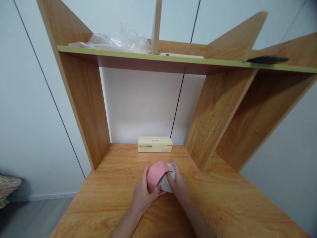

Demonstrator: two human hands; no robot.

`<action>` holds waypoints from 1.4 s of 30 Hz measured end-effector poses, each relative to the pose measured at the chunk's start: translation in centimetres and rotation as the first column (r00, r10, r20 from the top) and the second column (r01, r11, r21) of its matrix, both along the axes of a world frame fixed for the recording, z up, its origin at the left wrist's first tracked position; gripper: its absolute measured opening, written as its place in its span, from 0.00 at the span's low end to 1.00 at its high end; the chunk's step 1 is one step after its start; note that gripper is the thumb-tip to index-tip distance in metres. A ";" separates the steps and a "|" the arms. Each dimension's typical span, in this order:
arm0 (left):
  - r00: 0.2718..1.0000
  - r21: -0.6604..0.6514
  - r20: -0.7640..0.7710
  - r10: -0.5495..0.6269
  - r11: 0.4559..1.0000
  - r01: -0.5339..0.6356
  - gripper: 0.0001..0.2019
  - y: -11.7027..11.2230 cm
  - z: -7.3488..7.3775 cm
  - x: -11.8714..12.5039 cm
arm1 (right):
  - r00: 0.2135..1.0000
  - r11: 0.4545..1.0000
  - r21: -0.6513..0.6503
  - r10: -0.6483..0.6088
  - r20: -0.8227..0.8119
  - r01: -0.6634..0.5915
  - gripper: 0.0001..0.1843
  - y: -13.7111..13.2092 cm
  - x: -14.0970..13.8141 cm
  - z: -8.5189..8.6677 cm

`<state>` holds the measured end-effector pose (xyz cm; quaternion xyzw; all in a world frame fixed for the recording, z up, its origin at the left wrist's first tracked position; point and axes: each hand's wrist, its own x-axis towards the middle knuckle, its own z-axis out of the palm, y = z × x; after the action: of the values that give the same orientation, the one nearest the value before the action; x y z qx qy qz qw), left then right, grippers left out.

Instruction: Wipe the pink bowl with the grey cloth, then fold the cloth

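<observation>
Low over the desk, in front of me, a smooth pink bowl (156,174) is tilted onto its side. My left hand (144,193) is closed around its left side, thumb at the near edge and fingers on the far side. A light grey cloth (165,183) sits at the bowl's right-hand opening. My right hand (177,181) grips this cloth, with its fingers pressing it against the bowl's rim. Part of the cloth and the bowl's inside are hidden by the hands. Whether the bowl touches the desk, I cannot tell.
A cream cling film box (155,144) lies at the back of the wooden desk (111,185). Above runs a shelf (138,57) bearing a clear plastic bag (119,40) and a flat dark object (268,59). Upright wooden panels (220,112) stand at both sides.
</observation>
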<state>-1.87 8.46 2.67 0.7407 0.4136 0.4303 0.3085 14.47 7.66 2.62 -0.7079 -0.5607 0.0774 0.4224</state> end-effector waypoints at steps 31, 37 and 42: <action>0.909 0.050 -0.390 0.147 0.989 -0.138 0.35 -0.2 0.8 0.6 | 0.991 0.999 0.027 0.034 0.129 -0.037 0.41 0.2 0.1 0.1; 0.905 0.026 -0.391 0.168 0.985 -0.171 0.34 -0.3 1.4 0.7 | 0.985 0.986 0.079 0.141 0.099 -0.149 0.45 1.0 0.5 -0.8; 0.906 0.042 -0.404 0.124 0.992 -0.117 0.36 -0.4 1.1 0.8 | 0.987 0.987 0.133 0.066 0.149 -0.086 0.34 0.6 0.4 -0.3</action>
<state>-1.06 8.09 3.80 0.7895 0.5098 0.2890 0.1824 14.83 8.24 2.30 -0.6584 -0.6205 0.0030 0.4259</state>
